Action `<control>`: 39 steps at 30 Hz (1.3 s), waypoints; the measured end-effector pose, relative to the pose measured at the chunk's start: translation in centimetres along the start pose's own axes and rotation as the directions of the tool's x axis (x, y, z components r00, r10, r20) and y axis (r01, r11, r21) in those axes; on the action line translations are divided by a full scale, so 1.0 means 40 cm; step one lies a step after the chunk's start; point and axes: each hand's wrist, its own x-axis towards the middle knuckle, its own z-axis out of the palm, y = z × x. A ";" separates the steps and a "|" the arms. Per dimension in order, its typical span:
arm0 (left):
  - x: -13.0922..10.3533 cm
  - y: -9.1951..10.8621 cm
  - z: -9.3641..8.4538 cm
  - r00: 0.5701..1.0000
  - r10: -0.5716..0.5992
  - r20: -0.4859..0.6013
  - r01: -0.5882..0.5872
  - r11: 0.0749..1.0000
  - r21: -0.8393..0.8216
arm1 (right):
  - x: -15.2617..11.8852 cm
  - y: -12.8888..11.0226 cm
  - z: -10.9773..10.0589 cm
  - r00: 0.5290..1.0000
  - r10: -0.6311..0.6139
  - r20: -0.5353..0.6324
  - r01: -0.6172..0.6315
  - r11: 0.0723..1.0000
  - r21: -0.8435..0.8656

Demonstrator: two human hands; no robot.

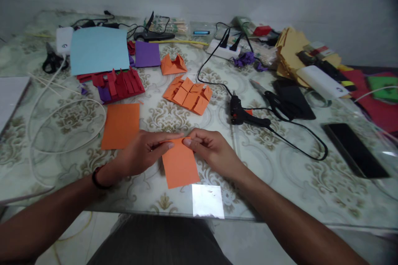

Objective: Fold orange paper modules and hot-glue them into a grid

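A sheet of orange paper (pixel 180 167) is held near the table's front edge, its far edge pinched between both my hands. My left hand (pixel 146 151) grips the upper left corner with thumb on top. At the upper right corner my right hand (pixel 209 147) pinches the same sheet, thumb on top and fingers behind. The far edge looks folded over, though my fingers partly hide it. Left of my left hand lies a stack of orange paper (pixel 122 124). Beyond my hands sit folded orange paper pieces (pixel 188 95) and another folded orange piece (pixel 173 64).
A black glue gun (pixel 238 112) with its cord lies to the right, beside scissors (pixel 276 101) and a phone (pixel 354 149). Folded red paper pieces (pixel 120 85), a light blue sheet (pixel 99 49) and purple paper (pixel 147 54) are at the back left. A white power strip (pixel 223 49) stands behind.
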 end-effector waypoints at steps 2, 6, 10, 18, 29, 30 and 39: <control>0.000 0.000 0.000 1.000 0.009 -0.012 -0.009 1.000 0.000 | -0.001 -0.003 -0.001 1.000 0.004 -0.001 -0.004 1.000 0.011; -0.001 -0.003 0.001 1.000 0.026 -0.014 -0.026 1.000 0.012 | -0.001 -0.006 0.000 1.000 0.003 0.002 -0.003 0.999 0.032; -0.001 -0.006 0.002 0.999 -0.007 -0.054 0.007 1.000 -0.001 | 0.003 -0.005 0.003 1.000 0.026 0.004 -0.026 0.999 0.040; 0.004 -0.002 0.007 0.991 -0.127 0.033 0.130 0.986 -0.102 | 0.001 -0.004 0.002 1.000 0.020 0.017 -0.019 0.999 -0.042; 0.007 0.009 -0.001 0.998 0.044 0.049 -0.047 0.997 0.069 | -0.009 -0.023 0.019 0.983 0.058 0.172 -0.052 0.998 -0.042; 0.009 0.008 -0.012 0.999 0.035 0.009 -0.036 0.997 0.066 | -0.008 -0.023 0.014 0.980 0.078 0.185 -0.077 0.997 -0.010; 0.038 -0.027 -0.118 0.885 -0.127 -0.448 0.066 0.986 -0.150 | -0.005 -0.022 -0.051 0.983 0.077 0.165 -0.090 0.994 0.069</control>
